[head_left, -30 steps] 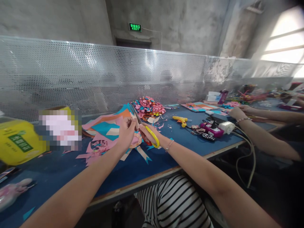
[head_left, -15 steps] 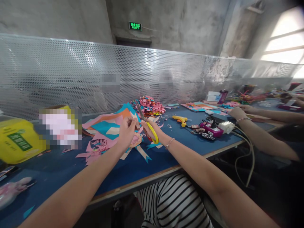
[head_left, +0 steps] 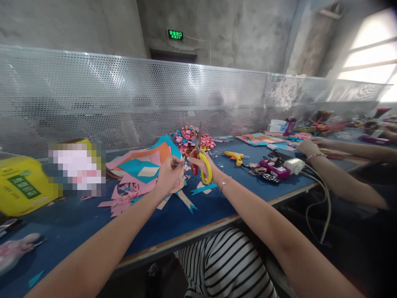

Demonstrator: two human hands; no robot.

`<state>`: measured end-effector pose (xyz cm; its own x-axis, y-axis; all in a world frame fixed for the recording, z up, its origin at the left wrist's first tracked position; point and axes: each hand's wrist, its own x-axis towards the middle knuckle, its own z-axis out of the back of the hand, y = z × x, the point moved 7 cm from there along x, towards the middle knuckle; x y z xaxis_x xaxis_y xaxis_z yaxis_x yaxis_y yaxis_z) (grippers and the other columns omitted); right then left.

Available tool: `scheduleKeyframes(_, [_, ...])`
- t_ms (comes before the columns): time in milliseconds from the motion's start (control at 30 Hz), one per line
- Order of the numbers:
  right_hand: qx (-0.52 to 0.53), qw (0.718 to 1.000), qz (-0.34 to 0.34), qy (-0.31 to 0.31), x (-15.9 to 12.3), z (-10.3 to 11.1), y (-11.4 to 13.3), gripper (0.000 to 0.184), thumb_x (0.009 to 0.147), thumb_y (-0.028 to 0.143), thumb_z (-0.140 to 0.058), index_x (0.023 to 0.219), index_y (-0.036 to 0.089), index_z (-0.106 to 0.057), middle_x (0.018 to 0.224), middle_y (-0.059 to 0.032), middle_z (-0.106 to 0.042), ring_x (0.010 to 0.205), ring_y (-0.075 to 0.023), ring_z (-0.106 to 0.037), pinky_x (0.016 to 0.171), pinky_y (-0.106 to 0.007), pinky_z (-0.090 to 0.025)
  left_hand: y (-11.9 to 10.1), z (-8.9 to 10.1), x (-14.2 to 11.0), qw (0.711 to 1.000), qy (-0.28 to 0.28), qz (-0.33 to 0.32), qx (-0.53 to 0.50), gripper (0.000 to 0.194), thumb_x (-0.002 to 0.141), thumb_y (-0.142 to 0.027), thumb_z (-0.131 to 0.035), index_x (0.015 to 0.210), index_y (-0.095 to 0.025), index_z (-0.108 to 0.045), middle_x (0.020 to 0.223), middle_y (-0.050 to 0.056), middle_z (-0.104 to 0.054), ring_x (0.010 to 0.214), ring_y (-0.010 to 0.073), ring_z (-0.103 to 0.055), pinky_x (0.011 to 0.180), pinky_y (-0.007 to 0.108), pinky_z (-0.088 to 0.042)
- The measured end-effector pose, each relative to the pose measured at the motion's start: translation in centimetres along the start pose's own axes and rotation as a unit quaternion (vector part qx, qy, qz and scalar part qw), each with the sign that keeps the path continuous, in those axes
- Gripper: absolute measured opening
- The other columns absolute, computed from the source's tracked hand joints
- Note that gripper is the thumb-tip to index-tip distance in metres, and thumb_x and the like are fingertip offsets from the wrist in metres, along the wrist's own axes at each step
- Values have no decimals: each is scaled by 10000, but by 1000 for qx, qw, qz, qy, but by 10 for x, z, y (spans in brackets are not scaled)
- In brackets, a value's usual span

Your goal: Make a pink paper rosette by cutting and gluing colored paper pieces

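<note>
My right hand (head_left: 202, 162) holds a pair of scissors (head_left: 197, 142) with red and yellow handles, blades pointing up and slightly apart. To its left, the fingers of my left hand (head_left: 169, 174) are pinched around a small pale scrap of paper, mostly hidden by the fingertips. Beneath the hands lies a paper rosette with forked ribbon tails (head_left: 187, 201) in cream and blue, partly covered by my left hand. Coloured paper sheets (head_left: 132, 166) in blue, orange and pink are stacked to the left, with pink cut-outs (head_left: 124, 198) in front.
Behind the hands rises a heap of small paper pieces (head_left: 189, 136). A yellow glue gun (head_left: 235, 157), a purple device (head_left: 274, 169) and a white power strip (head_left: 296, 165) with its cable are to the right, near a co-worker's hands (head_left: 308, 148). A yellow package (head_left: 27, 184) stands left.
The scissors have turned upright and moved right, away from my left hand, with their blades now slightly apart. My left hand keeps its pinch at almost the same spot.
</note>
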<state>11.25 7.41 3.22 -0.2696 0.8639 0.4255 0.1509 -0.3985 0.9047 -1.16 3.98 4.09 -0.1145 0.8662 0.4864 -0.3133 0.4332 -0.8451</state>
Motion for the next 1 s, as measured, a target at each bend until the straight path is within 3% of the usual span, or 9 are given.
scheduleKeyframes(100, [32,999,2,14,0,-7,-2,427,584,420,-694,790,204,-389,596,82,-439,503,-68,-447,504,-220,-392,1,-1,-1,998,10,-28,55,140,696,-304,-562,655,-207,-469,603,-13,-584,577,148,-577,536,256,-418])
scheduleKeyframes(300, [39,999,18,-8,-1,-13,-8,406,581,363,-685,808,201,-390,577,94,-438,495,-62,-435,495,-206,-371,-13,0,-6,986,0,-65,154,134,650,-221,-560,584,-215,-443,563,-21,-548,559,153,-537,530,257,-382])
scheduleKeyframes(400, [40,999,16,-27,1,-11,-10,370,579,325,-657,809,202,-395,579,95,-444,501,-66,-446,501,-208,-380,-15,-2,-5,990,5,-70,122,154,655,-247,-566,560,-205,-452,627,-11,-579,606,145,-546,566,254,-399])
scheduleKeyframes(600, [26,998,19,-58,6,0,-11,289,564,248,-610,773,194,-419,597,84,-450,514,-60,-444,509,-205,-374,1,-4,-1,999,23,-7,23,159,605,-316,-643,677,-182,-598,634,-9,-599,620,140,-549,581,252,-402])
scheduleKeyframes(767, [29,998,24,-51,8,0,-13,292,566,257,-619,781,198,-431,610,75,-452,534,-71,-449,508,-214,-362,13,-3,4,995,12,63,-77,280,522,-334,-712,658,-175,-525,591,-22,-589,601,135,-563,601,262,-426])
scheduleKeyframes(867, [48,998,31,-40,9,-3,-10,316,547,275,-651,753,198,-424,630,69,-448,558,-72,-458,528,-216,-369,17,1,4,991,-16,97,-87,358,447,-285,-758,688,-175,-517,586,-32,-591,579,132,-562,570,251,-416])
scheduleKeyframes(1000, [39,998,39,-39,9,-4,-7,344,553,314,-675,742,204,-410,621,72,-429,561,-70,-446,537,-217,-372,15,-3,3,992,22,97,-76,283,507,-328,-742,684,-157,-603,571,-11,-592,539,113,-523,504,227,-374])
